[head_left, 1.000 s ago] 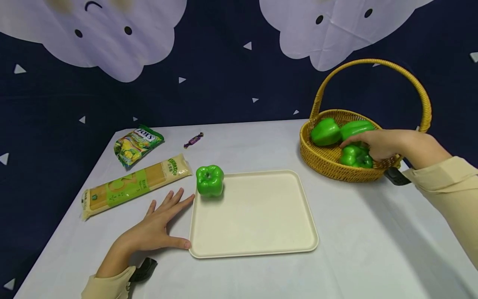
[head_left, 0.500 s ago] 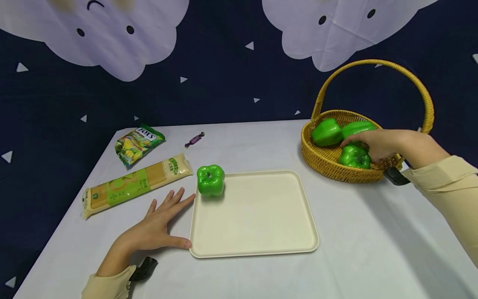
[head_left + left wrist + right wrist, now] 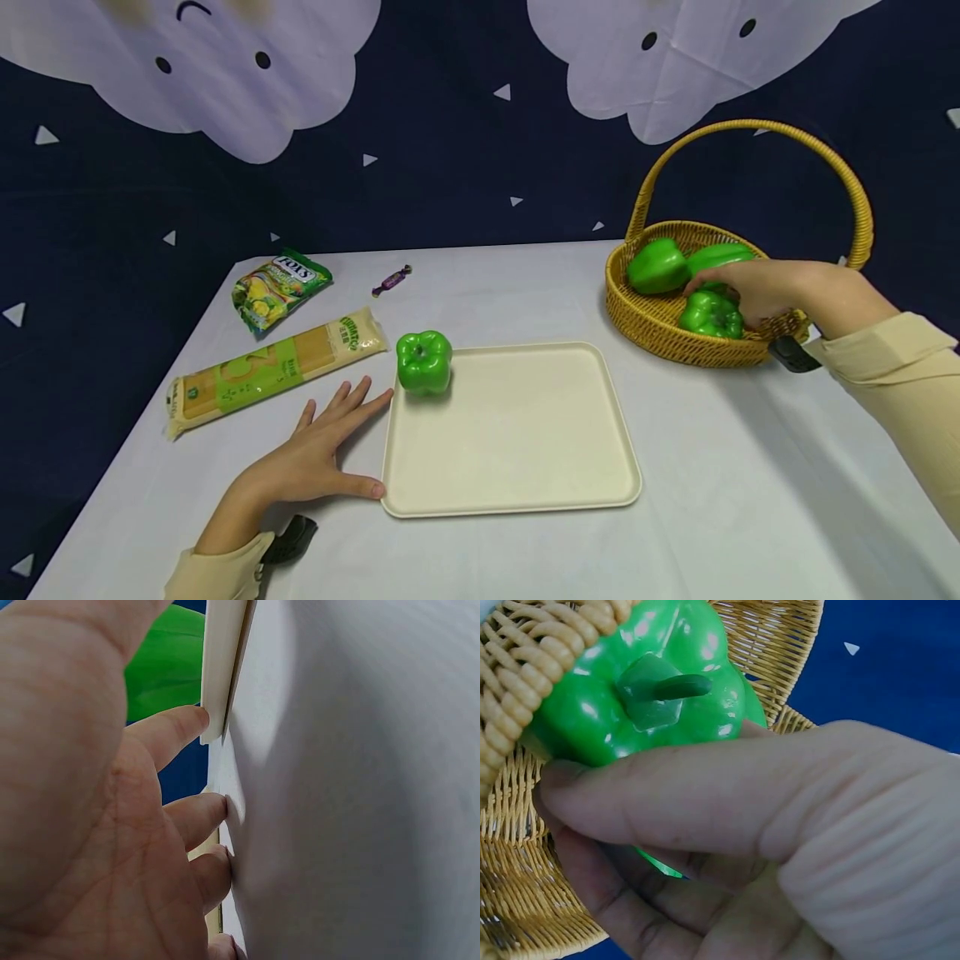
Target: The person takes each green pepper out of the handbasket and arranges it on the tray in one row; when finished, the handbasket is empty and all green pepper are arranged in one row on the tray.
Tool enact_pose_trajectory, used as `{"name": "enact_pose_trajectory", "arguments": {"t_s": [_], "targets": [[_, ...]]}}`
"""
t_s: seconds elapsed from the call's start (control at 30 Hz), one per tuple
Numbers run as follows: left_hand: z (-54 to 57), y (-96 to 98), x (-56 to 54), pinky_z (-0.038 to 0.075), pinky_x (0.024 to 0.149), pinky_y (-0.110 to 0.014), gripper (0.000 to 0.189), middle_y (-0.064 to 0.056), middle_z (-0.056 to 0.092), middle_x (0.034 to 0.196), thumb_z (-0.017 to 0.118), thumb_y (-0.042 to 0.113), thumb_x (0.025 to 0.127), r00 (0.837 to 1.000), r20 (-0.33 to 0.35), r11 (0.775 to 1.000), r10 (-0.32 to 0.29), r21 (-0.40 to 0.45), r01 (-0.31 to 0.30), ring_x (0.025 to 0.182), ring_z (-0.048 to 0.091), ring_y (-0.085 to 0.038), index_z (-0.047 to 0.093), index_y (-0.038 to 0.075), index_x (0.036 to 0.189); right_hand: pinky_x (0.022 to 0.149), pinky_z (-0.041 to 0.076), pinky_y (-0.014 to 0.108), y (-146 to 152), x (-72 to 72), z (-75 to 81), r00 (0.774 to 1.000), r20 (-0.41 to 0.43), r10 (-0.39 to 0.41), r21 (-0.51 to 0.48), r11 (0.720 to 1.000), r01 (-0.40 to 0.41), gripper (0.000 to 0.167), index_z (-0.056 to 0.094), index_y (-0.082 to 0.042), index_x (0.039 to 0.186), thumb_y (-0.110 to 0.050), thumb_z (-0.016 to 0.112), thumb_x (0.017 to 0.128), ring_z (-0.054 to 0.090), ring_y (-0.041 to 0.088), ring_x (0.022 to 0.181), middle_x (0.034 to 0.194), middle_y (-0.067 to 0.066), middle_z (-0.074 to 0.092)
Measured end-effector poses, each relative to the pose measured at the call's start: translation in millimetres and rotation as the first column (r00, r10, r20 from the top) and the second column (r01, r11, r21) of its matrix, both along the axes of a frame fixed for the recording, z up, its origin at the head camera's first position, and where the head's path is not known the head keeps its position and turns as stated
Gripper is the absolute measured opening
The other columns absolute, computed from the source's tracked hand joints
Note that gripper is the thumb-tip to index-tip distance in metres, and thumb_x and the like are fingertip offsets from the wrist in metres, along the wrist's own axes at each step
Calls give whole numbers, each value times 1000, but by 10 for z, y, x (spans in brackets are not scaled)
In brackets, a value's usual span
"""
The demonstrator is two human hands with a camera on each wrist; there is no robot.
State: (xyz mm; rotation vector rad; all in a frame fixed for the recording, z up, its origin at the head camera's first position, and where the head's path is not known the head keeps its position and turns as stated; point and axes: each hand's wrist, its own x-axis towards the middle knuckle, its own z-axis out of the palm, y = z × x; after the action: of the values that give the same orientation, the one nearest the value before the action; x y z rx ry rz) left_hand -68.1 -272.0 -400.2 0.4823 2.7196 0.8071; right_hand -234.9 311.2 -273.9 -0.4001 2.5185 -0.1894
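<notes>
My right hand (image 3: pixel 765 287) reaches into the wicker basket (image 3: pixel 660 340) at the right and grips the front green bell pepper (image 3: pixel 711 315). In the right wrist view, the thumb (image 3: pixel 667 795) lies across the pepper's near side with the other fingers curled below, partly hidden. Two more green bell peppers, one at the left (image 3: pixel 657 267) and one behind the hand (image 3: pixel 716 252), lie in the basket. My left hand (image 3: pixel 311 458) is spread on the table, its thumb and index fingertips at the left edge of the cream tray (image 3: pixel 517 433). Another bell pepper (image 3: pixel 423 362) stands on the tray's far left corner.
Left of the tray lie a long pasta packet (image 3: pixel 273 372) and a green candy bag (image 3: pixel 279 292). A small purple wrapped candy (image 3: pixel 392 281) is farther back. The basket's tall handle (image 3: pixel 750 125) arches above the right forearm. A dark curtain (image 3: pixel 450 167) hangs behind the table.
The gripped bell pepper has shifted slightly left inside the basket, together with my right hand. My left hand and the tray keep their places; the head view has moved slightly.
</notes>
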Motion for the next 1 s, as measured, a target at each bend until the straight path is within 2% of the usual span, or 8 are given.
{"name": "enact_pose_trajectory", "arguments": {"t_s": [0.17,0.27,0.5,0.67,0.77,1.0], "targets": [[-9,-5,4,-8,121,-86,122,-21,15,180,96,63,67,1000,-6,1000,-3,2,3,165,2,-54,35,34,169,69,50,35,8,6,-21,999,-39,12,-4,1000,-12,88,49,-3,151,29,63,70,53,36,97,132,38,53],[-12,-4,2,-8,121,-86,123,-21,15,180,96,64,66,1000,-6,1000,-1,-1,1,165,3,-54,35,34,169,72,52,36,11,11,-38,997,-71,23,-10,1000,-24,86,52,-6,148,26,69,70,53,36,99,129,31,55],[-12,3,2,-8,122,-86,123,-21,16,180,95,65,66,1000,-3,1000,3,-1,-3,166,2,-54,36,34,169,89,60,53,26,11,-79,985,-163,63,3,998,-63,82,57,-8,144,7,91,71,61,40,111,130,27,59],[-12,8,0,-8,122,-85,123,-22,16,180,95,65,66,1000,0,1000,8,-1,-8,166,2,-54,36,34,169,95,58,59,45,9,-74,975,-207,87,-15,996,-92,83,56,-6,147,-8,96,74,63,41,116,134,28,60],[-12,8,0,-9,122,-85,122,-22,16,180,95,64,66,1000,2,1000,9,3,-9,166,2,-54,36,34,169,95,58,57,50,11,-64,973,-213,94,-24,995,-102,83,55,-4,148,-13,96,76,64,39,115,133,26,61],[-15,7,-4,-10,122,-85,123,-20,15,180,95,66,66,1000,7,1000,9,-1,-9,166,1,-53,35,35,169,88,59,48,51,10,-46,977,-200,76,-35,996,-84,84,52,-1,149,-21,95,81,65,31,106,119,20,67]]}}
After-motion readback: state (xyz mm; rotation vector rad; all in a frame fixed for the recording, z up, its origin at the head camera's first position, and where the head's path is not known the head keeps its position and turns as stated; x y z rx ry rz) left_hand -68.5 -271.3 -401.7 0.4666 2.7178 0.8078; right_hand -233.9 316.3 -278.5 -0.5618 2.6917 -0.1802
